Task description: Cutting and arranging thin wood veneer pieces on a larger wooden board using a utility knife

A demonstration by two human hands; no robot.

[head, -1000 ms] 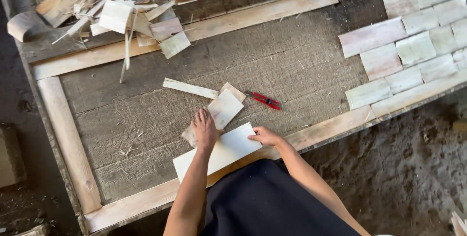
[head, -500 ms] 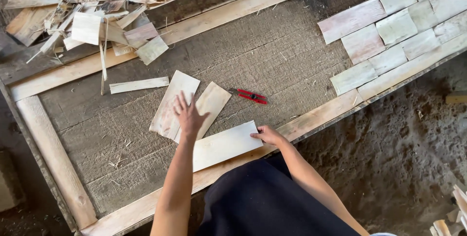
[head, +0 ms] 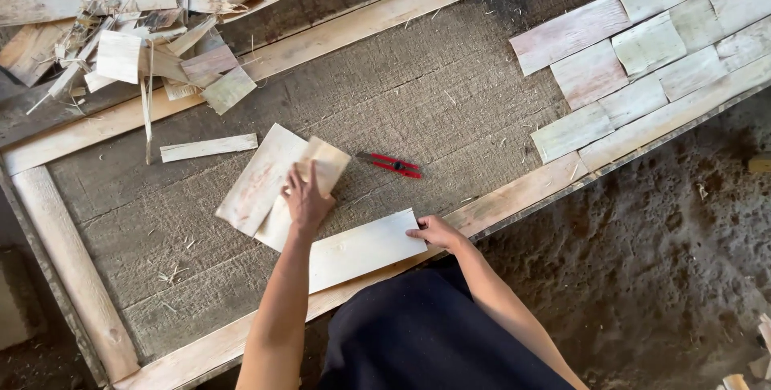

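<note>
My left hand (head: 306, 196) lies palm down on two overlapping thin pale wood sheets (head: 261, 177), pressing on the upper, smaller one. My right hand (head: 434, 232) rests on the right end of a long pale wood sheet (head: 361, 248) near the front rail of a wooden frame (head: 522, 194). All the sheets lie on coarse brown sacking (head: 434, 101) stretched inside the frame. A red-handled cutting tool (head: 390, 164) lies on the sacking to the right of my left hand, untouched.
Several pale sheets (head: 642, 44) are laid edge to edge in rows at the frame's right end. A narrow wood strip (head: 208, 147) lies at the left. A heap of scraps and splinters (head: 136, 28) sits beyond the far rail. Dirt floor (head: 683, 261) lies at the right.
My left hand has slid the two loose sheets left and apart, fanning them out, and now presses on them. My right hand stays on the long sheet.
</note>
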